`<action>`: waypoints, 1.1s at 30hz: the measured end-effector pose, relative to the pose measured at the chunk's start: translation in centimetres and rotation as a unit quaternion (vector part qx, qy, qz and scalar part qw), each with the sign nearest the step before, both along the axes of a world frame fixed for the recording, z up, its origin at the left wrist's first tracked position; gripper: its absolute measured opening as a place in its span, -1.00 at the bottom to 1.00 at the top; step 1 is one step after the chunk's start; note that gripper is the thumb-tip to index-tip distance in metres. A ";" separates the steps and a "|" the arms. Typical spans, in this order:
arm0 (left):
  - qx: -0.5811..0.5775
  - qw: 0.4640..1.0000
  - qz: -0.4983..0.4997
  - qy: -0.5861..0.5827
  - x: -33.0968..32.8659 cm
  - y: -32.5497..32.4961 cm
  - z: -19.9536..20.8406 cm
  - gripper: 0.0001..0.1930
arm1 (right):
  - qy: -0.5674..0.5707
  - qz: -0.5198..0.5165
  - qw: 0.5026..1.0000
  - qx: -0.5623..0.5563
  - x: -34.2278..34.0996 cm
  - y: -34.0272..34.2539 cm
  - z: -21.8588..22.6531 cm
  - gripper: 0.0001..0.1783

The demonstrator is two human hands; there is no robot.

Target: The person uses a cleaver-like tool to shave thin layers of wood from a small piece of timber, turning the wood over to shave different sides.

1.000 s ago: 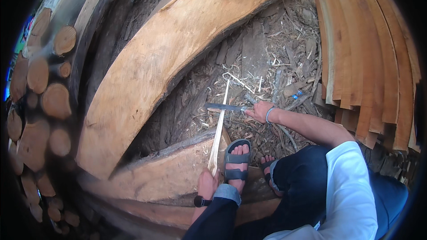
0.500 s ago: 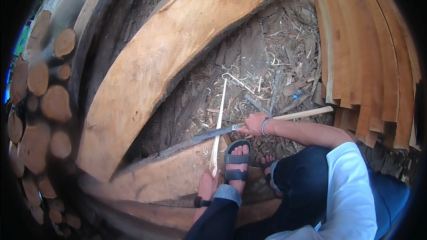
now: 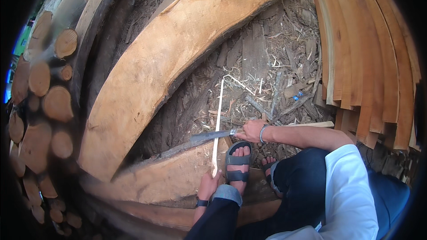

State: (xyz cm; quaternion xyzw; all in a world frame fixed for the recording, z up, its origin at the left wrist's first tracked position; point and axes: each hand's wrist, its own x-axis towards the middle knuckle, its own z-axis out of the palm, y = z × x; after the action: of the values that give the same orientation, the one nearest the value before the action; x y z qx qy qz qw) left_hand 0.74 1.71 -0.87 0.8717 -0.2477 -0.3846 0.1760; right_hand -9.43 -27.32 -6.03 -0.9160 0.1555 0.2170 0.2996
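Left hand (image 3: 208,186): fingers closed round the near end of the wood strip (image 3: 216,152); rest of strip runs away from them, up the view.
Right hand (image 3: 253,131): fingers wrapped on the knife's handle, strip well clear of them to the left.
Knife (image 3: 207,135): broad dark blade crosses the strip; actual contact, can't tell.
Strip position: just left of the sandalled foot (image 3: 238,161), lower part above a cut wood slab (image 3: 155,178), far end over the ground.
Ground (image 3: 289,51): brown bark bits, pale shavings.
Room: big curved slab (image 3: 155,66) beyond; stacked boards (image 3: 364,53) right; round log ends (image 3: 57,104) left.
Strip look: long, thin, pale cream, nearly straight, slight kink near the left fingers.
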 end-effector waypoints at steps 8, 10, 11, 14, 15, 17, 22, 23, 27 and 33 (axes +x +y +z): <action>-0.008 0.998 0.010 0.063 0.6 1.8 -1.7 -0.46 | 0.042 -0.046 0.998 0.017 0.1 -3.1 0.9 -0.19; -0.033 0.995 0.014 0.089 0.7 1.6 -1.3 -0.46 | 0.035 -0.052 0.998 0.001 -0.6 -2.1 0.8 -0.19; -0.009 0.995 0.014 0.100 0.7 1.5 -1.0 -0.47 | -0.022 -0.030 0.999 -0.015 -1.1 -0.4 -0.5 -0.18; 0.024 0.992 0.031 0.121 1.2 1.5 -0.5 -0.50 | -0.012 0.037 0.999 -0.015 -0.3 -0.7 0.4 -0.18; 0.009 0.991 0.035 0.128 1.1 1.4 -0.6 -0.51 | -0.015 0.034 0.999 -0.009 -0.3 -0.6 0.2 -0.19; 0.006 0.983 0.072 0.172 1.2 1.6 -1.0 -0.53 | -0.020 0.028 0.999 0.001 0.0 -0.3 -0.6 -0.19; -0.007 0.979 0.072 0.189 1.3 2.3 -1.3 -0.57 | 0.012 0.048 0.998 0.035 -0.6 1.2 1.3 -0.20; -0.005 0.974 0.088 0.207 1.5 2.4 -1.4 -0.58 | -0.025 0.063 0.998 0.003 -0.6 0.7 0.9 -0.19; 0.005 0.961 0.125 0.247 1.4 2.3 -0.9 -0.60 | 0.024 -0.072 0.996 0.034 0.1 -2.2 0.4 -0.17; -0.004 0.946 0.155 0.285 1.6 1.6 0.0 -0.61 | 0.015 -0.009 1.000 -0.009 -0.4 -1.7 0.3 -0.19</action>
State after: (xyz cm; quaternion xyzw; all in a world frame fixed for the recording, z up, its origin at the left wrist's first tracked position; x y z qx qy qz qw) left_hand 2.32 3.33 -0.87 0.7526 -0.0504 -0.5841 0.2998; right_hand -9.85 -29.05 -5.76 -0.9137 0.1703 0.2265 0.2912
